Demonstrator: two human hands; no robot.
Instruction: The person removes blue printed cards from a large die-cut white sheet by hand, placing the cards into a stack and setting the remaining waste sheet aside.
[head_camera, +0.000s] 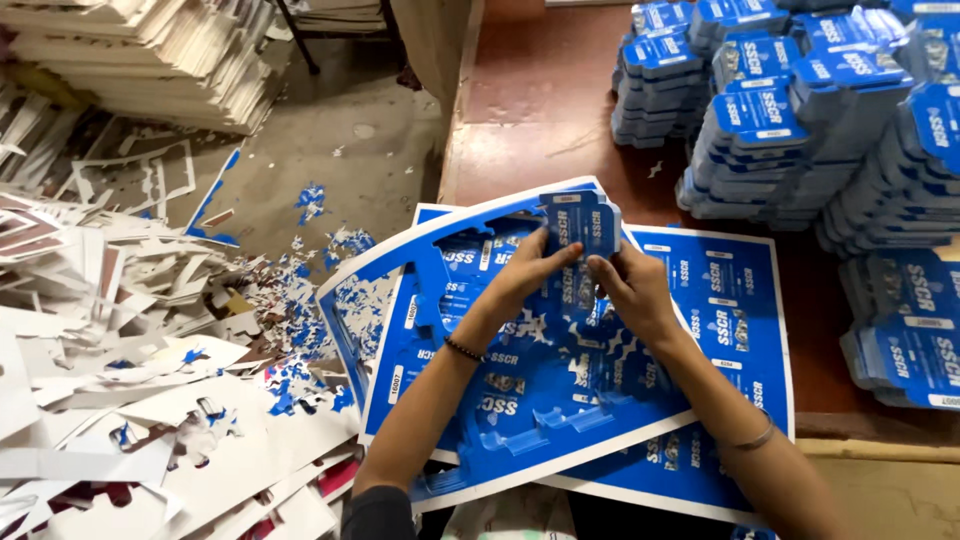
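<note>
Gripping blue carton blanks (582, 222), both hands (585, 280) raised.

Reddish-brown surface (540, 100) seen at right, lightly dusted with paper bits. Stacks of blue die-cut cards (760, 130) piled along far and right side. Large blue printed sheets (730, 300) laid at near edge, overhanging it. Concrete floor (370, 130) at left covered by white offcuts (130, 400), blue scraps (300, 300); board stack (150, 50) at top left, possibly resting on floor.
</note>
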